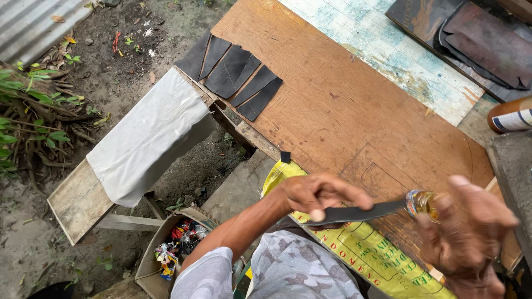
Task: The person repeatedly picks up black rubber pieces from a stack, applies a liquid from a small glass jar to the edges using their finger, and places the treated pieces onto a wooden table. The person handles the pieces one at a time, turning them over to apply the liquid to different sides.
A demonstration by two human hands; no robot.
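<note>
My left hand [316, 195] grips a long dark rubber strip [366, 212] near its left end. The strip's other end reaches into the mouth of a small bottle [421, 203] with an amber body. My right hand [471, 235], blurred, wraps around that bottle from below. Both hands hover over the near edge of a brown wooden board [332, 105]. Several cut dark rubber pieces [235, 75] lie fanned at the board's far left corner.
A yellow printed sack [366, 254] lies under my hands. A bench with a white cloth [147, 138] stands to the left. Below sits a cardboard box [172, 249] of wrappers. Dark sheets [482, 41] and a brown can [510, 115] are at the right.
</note>
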